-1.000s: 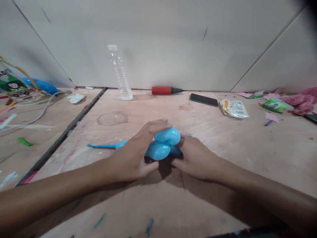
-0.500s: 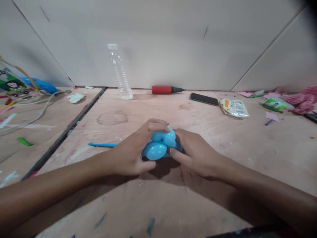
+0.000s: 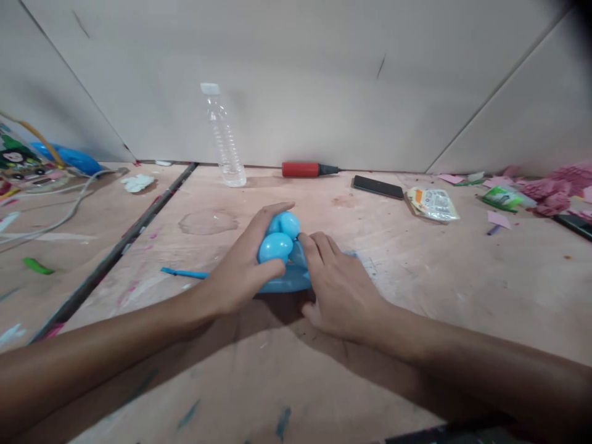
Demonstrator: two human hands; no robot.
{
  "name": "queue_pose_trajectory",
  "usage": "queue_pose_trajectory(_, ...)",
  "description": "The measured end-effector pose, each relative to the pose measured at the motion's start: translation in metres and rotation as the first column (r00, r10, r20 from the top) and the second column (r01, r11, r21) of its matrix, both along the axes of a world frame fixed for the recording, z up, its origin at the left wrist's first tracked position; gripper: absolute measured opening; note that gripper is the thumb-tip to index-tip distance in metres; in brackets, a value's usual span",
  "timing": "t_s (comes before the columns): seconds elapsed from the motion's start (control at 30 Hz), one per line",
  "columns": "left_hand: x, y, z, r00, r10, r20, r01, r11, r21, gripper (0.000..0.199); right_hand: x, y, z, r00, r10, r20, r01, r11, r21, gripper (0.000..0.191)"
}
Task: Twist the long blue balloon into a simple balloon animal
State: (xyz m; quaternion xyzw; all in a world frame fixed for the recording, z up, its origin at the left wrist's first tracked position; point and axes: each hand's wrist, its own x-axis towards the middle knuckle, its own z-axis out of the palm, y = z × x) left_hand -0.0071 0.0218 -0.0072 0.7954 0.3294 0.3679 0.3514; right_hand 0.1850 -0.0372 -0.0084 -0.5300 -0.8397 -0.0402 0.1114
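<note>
A light blue balloon [image 3: 276,248], twisted into several round bubbles, lies between my hands just above the wooden surface. My left hand [image 3: 245,265] is wrapped round its left side, thumb below and fingers over the top. Over the right part of the balloon, my right hand [image 3: 335,283] is closed, its fingertips against a longer blue section beside the bubbles. That section stretches across below the bubbles. To the left, a thin uninflated blue tail [image 3: 185,272] sticks out past my left wrist.
A clear bottle [image 3: 226,145], a red pump [image 3: 300,169], a black phone [image 3: 378,187] and a plastic packet [image 3: 433,204] stand or lie near the wall. Pink scraps [image 3: 550,191] are at the right. A dark gap [image 3: 139,225] and a cable [image 3: 76,206] are at the left.
The balloon bubbles have shifted left and slightly up with my left hand. My right hand has turned over the right part, and a longer blue section now shows below the bubbles.
</note>
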Motion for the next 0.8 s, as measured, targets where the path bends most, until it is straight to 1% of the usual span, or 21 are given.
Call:
queue_pose_trajectory(0.03,0.0,0.001,0.0,1.0,0.026,0.009,-0.026,0.999,-0.026,0.079,0.0,0.003,0.003,1.0,0.003,0.027,-0.003,1.0,0.019,0.079)
queue_pose_trajectory(0.1,0.0,0.001,0.0,0.998,0.055,0.013,-0.054,0.997,-0.053,0.074,0.002,0.008,0.008,0.996,0.018,0.085,-0.024,0.998,0.066,0.068)
queue_pose_trajectory(0.2,0.001,-0.004,0.001,1.0,0.027,-0.004,-0.027,0.999,-0.023,0.073,0.008,0.008,0.011,0.989,0.038,0.144,-0.055,0.992,0.116,0.045)
queue_pose_trajectory(0.27,0.002,-0.009,0.001,1.0,0.01,-0.019,-0.01,1.0,0.012,0.072,0.011,0.005,0.01,0.987,0.042,0.153,-0.063,0.988,0.137,0.036)
queue_pose_trajectory(0.37,0.002,-0.014,0.001,1.0,-0.002,-0.019,0.003,0.999,0.053,0.073,0.012,0.0,0.009,0.989,0.042,0.139,-0.06,0.99,0.124,0.034)
queue_pose_trajectory(0.53,-0.001,-0.018,-0.002,1.0,0.008,-0.006,-0.007,0.993,0.116,0.073,0.01,-0.005,0.008,0.995,0.037,0.095,-0.039,0.999,0.018,0.048)
queue_pose_trajectory(0.6,-0.001,-0.018,-0.003,1.0,0.005,-0.017,-0.002,0.99,0.144,0.072,0.01,-0.005,0.009,0.995,0.034,0.09,-0.036,0.999,0.016,0.042)
queue_pose_trajectory(0.67,-0.001,-0.018,-0.004,1.0,-0.001,-0.014,0.003,0.986,0.165,0.071,0.009,-0.007,0.011,0.995,0.043,0.091,-0.049,0.997,0.055,0.033)
queue_pose_trajectory(0.73,-0.001,-0.018,-0.005,1.0,-0.017,0.007,0.015,0.985,0.172,0.07,0.008,-0.009,0.013,0.995,0.049,0.09,-0.057,0.995,0.086,0.028)
queue_pose_trajectory(0.8,-0.002,-0.019,-0.006,0.998,-0.058,0.024,0.052,0.981,0.188,0.069,0.007,-0.011,0.016,0.996,0.044,0.083,-0.049,0.997,0.057,0.024)
